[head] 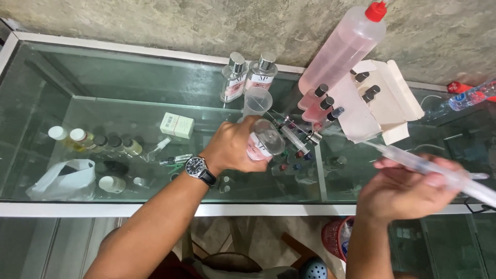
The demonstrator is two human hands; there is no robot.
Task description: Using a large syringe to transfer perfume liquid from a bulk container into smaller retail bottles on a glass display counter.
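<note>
Our left hand (232, 147) was wrapped around a small clear glass bottle (263, 143), holding it tilted just above the glass counter top (129, 77), its pale pink label turned toward us and its neck open. Our right hand (405, 191) was closed round the barrel of a large clear plastic syringe (429, 168), whose thin tip pointed leftward toward the bottle but stood well apart from it. We judged the step to be filling — the syringe brought up, not yet at the neck. The next move would call for a steady bottle and a fine aim, since the opening is narrow.

Beyond the bottle, a second syringe (295, 137) lay on the counter beside a clear plastic measuring cup (257, 101). A big soft squeeze bottle (343, 49) of pink liquid leaned against the rough concrete wall, red-capped, beside an open white carton (398, 98) of dark-capped vials — smooth glass everywhere.
</note>
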